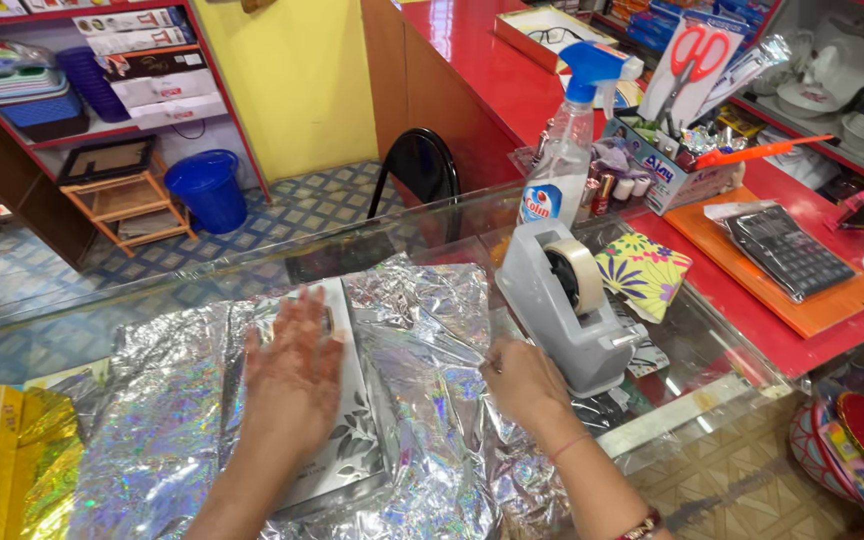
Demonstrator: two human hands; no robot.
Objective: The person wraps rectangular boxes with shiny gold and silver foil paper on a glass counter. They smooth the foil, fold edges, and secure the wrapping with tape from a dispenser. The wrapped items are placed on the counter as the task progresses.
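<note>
Holographic wrapping foil covers the glass counter; its near edge is cut off from my view. On it lies a flat white box with a leaf pattern, partly hidden under my left hand, fingers flat and spread. My right hand pinches the foil beside the grey tape dispenser. Behind stands a spray bottle with a blue-and-white label.

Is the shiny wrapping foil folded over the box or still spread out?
Mostly spread out: the holographic silver foil lies open on the glass counter, the flat white box uncovered under the left hand.
</note>
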